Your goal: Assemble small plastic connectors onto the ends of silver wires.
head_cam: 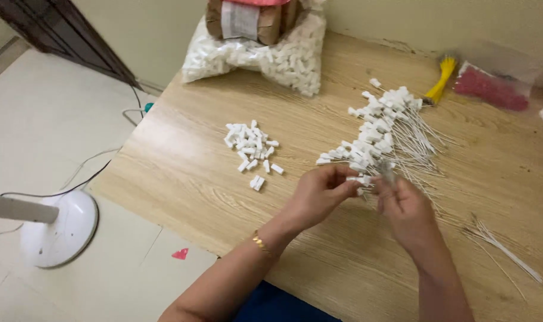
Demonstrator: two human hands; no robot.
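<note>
on the pale wooden tabletop (182, 173), the left hand (319, 194) pinches a small white plastic cap (362, 179) while the right hand (405, 211) pinches a thin white wire (386, 174) against it, beside the heap of capped wires (382, 134).

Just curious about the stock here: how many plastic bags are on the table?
2. A large clear bag of white pieces lies at the far left edge; a small bag of red pieces sits far right. Others may lie outside the view.

A wooden table (182, 173) carries loose white connectors (252, 149) at nine o'clock, wired ones (382, 128) at one.
</note>
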